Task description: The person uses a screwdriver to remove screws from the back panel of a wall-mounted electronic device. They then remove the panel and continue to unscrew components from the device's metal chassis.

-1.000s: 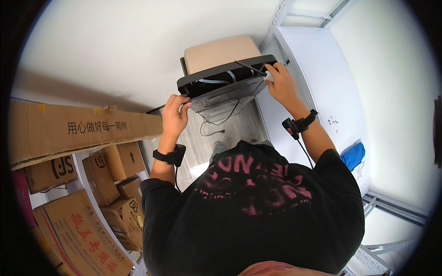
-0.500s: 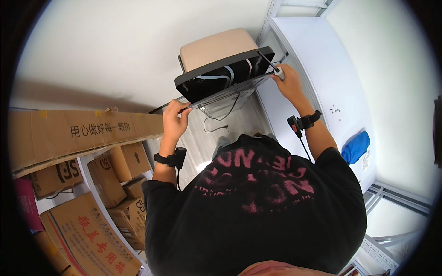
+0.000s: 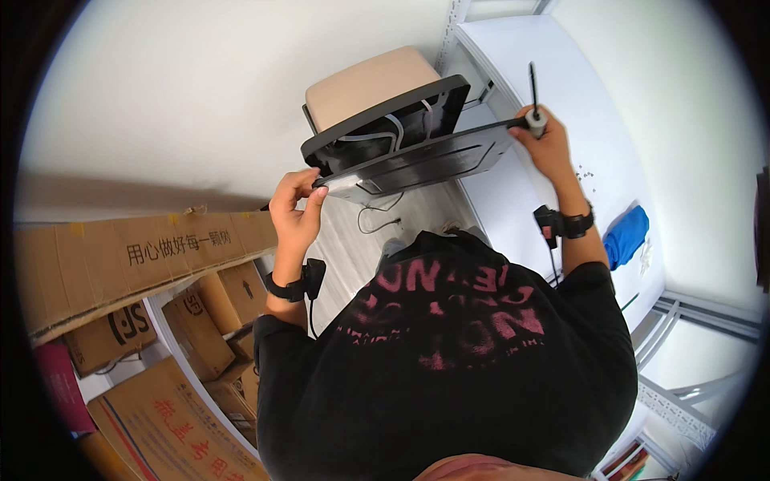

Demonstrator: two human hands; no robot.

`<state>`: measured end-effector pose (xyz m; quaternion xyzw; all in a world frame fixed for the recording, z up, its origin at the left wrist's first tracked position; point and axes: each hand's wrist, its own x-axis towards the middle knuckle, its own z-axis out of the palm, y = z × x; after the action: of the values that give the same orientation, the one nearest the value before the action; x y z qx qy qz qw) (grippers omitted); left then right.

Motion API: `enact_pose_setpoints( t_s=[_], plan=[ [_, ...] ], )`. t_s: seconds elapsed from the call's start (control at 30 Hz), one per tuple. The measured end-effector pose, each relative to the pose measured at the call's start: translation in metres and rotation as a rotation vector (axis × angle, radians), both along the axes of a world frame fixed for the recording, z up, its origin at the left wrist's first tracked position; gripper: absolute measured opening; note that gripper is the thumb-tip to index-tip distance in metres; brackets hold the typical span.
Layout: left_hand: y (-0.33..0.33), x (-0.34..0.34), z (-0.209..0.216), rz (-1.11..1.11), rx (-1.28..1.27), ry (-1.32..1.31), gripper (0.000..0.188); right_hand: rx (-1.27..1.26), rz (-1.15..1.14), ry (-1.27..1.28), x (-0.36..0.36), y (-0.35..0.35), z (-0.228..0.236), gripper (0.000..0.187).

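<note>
Left hand [image 3: 295, 212]: pinching dark panel [image 3: 425, 163] at left end; right hand [image 3: 549, 148]: closed on its right end and a screwdriver [image 3: 536, 123] | dark panel: just beside black-and-beige housing [image 3: 373, 88] | housing: open-sided, pale tubes [image 3: 396, 135] inside | left shelf [image 3: 178, 358]: brown cartons [image 3: 198, 333]

I work in bright, cool light that leaves the wall [image 3: 200, 96] pale and the white tabletop [image 3: 497, 48] nearly washed out, while a soft band of shadow greys the wall just above the long cardboard box [image 3: 96, 260]. A silvery sheen lies across the panel [image 3: 433, 164] I grip; the black housing [image 3: 453, 112] stays dim inside. Straight edges bow toward the fisheye's dark rim, where fine detail softens
</note>
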<state>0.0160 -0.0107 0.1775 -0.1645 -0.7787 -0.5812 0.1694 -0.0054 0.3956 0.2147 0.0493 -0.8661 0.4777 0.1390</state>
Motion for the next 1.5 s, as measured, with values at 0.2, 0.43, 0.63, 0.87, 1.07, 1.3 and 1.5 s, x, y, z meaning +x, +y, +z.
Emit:
enact_pose_setpoints(
  t_s=[0.2,0.43,0.63,0.87,1.07,1.3,1.5],
  plan=[
    [0.028,-0.022,0.013,-0.290,-0.040,0.015,0.042,-0.055,-0.144,0.016,0.011,0.031,0.104,0.021],
    [0.094,-0.044,-0.022,-0.341,0.256,-0.078,0.034,-0.158,-0.280,0.059,-0.016,0.068,0.165,0.011],
    [0.181,-0.067,-0.013,-0.387,0.578,-0.296,0.025,-0.029,-0.368,0.155,-0.021,0.144,0.143,0.038],
    [0.280,-0.117,-0.010,-0.429,0.679,-0.582,0.024,-0.200,-0.445,-0.339,0.027,0.218,0.071,0.046],
    [0.363,-0.154,-0.053,-0.359,0.568,-0.690,0.025,-0.322,-0.484,-0.424,0.016,0.286,0.002,0.042],
    [0.424,-0.190,-0.093,-0.226,0.201,-0.804,0.029,-0.225,-0.585,-0.482,-0.017,0.339,-0.063,0.016],
    [0.428,-0.196,-0.086,-0.220,0.052,-0.895,0.032,-0.120,-0.546,-0.500,-0.031,0.351,-0.084,0.017]
  ],
)
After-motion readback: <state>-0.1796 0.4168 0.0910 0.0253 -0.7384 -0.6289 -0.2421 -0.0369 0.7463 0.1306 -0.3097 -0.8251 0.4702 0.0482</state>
